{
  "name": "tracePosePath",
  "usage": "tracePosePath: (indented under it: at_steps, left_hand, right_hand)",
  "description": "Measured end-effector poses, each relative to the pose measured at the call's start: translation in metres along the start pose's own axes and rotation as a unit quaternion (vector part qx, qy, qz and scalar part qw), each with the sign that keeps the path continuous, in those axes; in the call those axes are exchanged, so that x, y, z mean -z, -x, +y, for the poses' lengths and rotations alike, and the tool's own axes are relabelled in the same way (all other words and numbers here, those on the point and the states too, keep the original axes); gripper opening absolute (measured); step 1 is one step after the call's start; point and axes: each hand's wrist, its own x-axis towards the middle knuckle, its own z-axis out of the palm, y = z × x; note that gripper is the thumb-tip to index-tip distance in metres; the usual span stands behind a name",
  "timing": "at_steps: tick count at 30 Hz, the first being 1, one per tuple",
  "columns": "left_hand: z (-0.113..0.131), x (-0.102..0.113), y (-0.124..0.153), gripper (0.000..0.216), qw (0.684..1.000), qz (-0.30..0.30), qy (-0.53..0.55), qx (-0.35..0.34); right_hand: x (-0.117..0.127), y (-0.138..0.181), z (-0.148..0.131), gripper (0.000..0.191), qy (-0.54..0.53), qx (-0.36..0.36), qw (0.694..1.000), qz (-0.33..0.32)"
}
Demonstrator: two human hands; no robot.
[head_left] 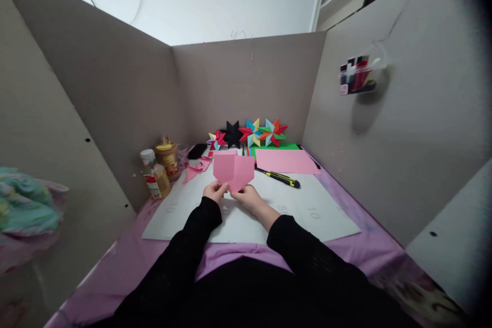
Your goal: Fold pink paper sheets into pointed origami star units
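Observation:
A pink sheet of paper [243,170] with a crease down its middle and its two near corners folded in is held up over the white board [184,223]. My left hand [216,191] pinches its near point from the left. From the right, my right hand [246,197] grips the same point, fingers close to the left ones. Left of the paper lie folded pink paper pieces [195,169]. A black and yellow utility knife [282,179] rests on the board, right of the paper. Behind it is a flat pink sheet [286,161].
Along the back wall stand several folded paper stars [232,134]. A glue bottle [156,177], a lidded jar [168,158] and a dark phone-like object [197,151] are at the left. Green paper [294,147] lies behind the pink sheet. Grey panels enclose three sides.

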Motion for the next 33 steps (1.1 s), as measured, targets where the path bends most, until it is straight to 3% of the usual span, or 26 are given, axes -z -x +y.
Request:
tracePosePath:
  at_steps: [9,11,15,18,22,29,33]
  left_hand:
    - [-0.006,0.03,-0.028,0.043,0.986,0.139,0.091,0.016]
    - [-0.006,0.028,-0.027,0.046,0.989,0.117,0.09,0.022]
    - [-0.003,0.014,-0.017,0.04,0.998,-0.007,0.045,0.048]
    - [-0.001,0.01,-0.009,0.032,0.996,-0.058,-0.002,0.07]
    - [0.001,0.012,-0.005,0.028,0.994,-0.066,-0.041,0.082]
    - [-0.003,0.01,-0.005,0.023,0.994,-0.058,-0.042,0.077]
    - [-0.01,0.009,-0.01,0.035,0.995,-0.061,-0.027,0.071]
  right_hand:
    - [0.005,0.003,-0.003,0.014,0.021,-0.043,0.999,-0.021]
    - [0.005,0.003,-0.002,0.015,0.022,-0.044,0.999,-0.01]
    - [0.004,0.002,-0.001,0.019,0.021,-0.034,0.999,-0.012]
    - [0.004,0.0,0.001,0.024,0.025,-0.025,0.999,-0.007]
    - [0.013,-0.01,0.006,0.028,0.036,0.0,0.997,0.065]
    - [0.055,-0.024,-0.002,0.033,0.099,0.075,0.968,0.216]
    - [0.058,-0.014,-0.012,0.028,0.171,0.161,0.953,0.192]
